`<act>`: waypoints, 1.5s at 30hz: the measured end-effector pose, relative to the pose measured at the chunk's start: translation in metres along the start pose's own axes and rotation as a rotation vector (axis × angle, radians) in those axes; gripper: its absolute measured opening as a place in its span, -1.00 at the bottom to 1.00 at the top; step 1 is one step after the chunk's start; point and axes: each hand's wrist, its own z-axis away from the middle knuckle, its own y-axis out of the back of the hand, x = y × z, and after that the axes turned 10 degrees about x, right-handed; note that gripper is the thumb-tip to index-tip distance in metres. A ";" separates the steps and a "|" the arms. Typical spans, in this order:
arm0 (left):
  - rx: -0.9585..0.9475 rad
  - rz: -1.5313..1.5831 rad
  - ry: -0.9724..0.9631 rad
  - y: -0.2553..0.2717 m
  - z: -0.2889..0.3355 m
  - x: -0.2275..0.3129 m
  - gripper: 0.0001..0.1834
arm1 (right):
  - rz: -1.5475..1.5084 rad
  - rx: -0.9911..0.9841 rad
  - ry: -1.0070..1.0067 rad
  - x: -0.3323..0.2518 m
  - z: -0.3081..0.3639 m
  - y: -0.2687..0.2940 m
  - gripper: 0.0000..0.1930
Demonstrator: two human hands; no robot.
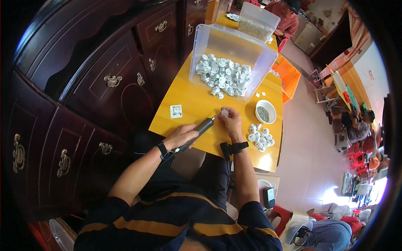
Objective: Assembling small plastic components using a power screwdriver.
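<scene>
My left hand [183, 136] is wrapped round a dark grey electric screwdriver [202, 128], which points up and to the right. Its thin bit ends at a small white round plastic part [225, 113], pinched in the fingers of my right hand [232, 124]. Whether the bit sits in a screw is too small to tell. To the right of that hand lies a loose pile of similar white parts [260, 137]. Just above the pile stands a white bowl [271, 111] holding small metal pieces that look like screws [263, 113].
A clear plastic bin [261, 67], tipped toward me, spills white parts [226, 75] onto the yellow table [180, 90]. A printed label [176, 111] lies at left. Dark wooden cabinets [100, 79] line the left side. An orange crate [289, 79] stands beyond. Other people sit farther off.
</scene>
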 end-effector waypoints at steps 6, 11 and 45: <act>-0.013 -0.012 -0.020 0.000 -0.004 -0.004 -0.73 | 0.072 0.045 -0.010 -0.003 0.004 -0.003 -0.78; -0.052 0.023 -0.027 0.001 -0.009 -0.010 -0.70 | 0.055 0.041 0.036 0.000 0.005 -0.003 -0.77; -0.003 0.010 -0.018 0.000 -0.005 -0.006 -0.71 | 0.044 0.009 0.082 0.006 0.004 -0.003 -0.79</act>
